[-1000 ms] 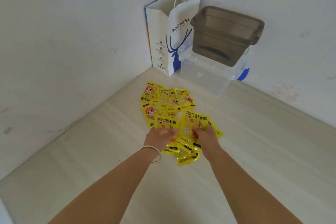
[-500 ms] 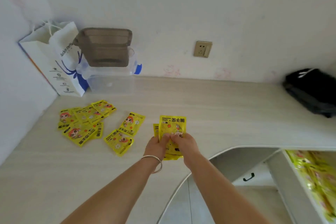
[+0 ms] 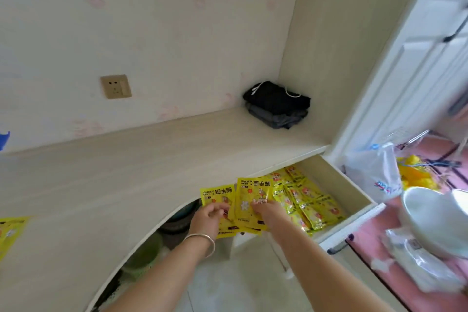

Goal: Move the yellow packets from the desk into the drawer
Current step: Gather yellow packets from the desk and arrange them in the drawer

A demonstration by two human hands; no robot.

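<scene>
Both hands carry a fanned bundle of yellow packets [image 3: 249, 194] over the desk's curved front edge, just left of the open drawer [image 3: 354, 186]. My left hand [image 3: 209, 218] grips the bundle's left side, a silver bangle on its wrist. My right hand [image 3: 269, 213] pinches the bundle's right side. Inside the drawer lie several more yellow packets [image 3: 307, 200], filling most of its floor. One more yellow packet [image 3: 10, 232] shows on the desk [image 3: 106, 175] at the far left edge of the view.
Folded dark clothes [image 3: 277, 107] sit in the desk's back right corner. A wall socket [image 3: 116, 86] is above the desk. Green tubs [image 3: 145, 252] stand under the desk. Right of the drawer are a plastic bag [image 3: 376, 172], a white bowl [image 3: 430, 220] and a white door [image 3: 415, 53].
The view has swung right from the desk's left corner. Both hands lifted the bundle off the pile and carried it right, to beside the open drawer.
</scene>
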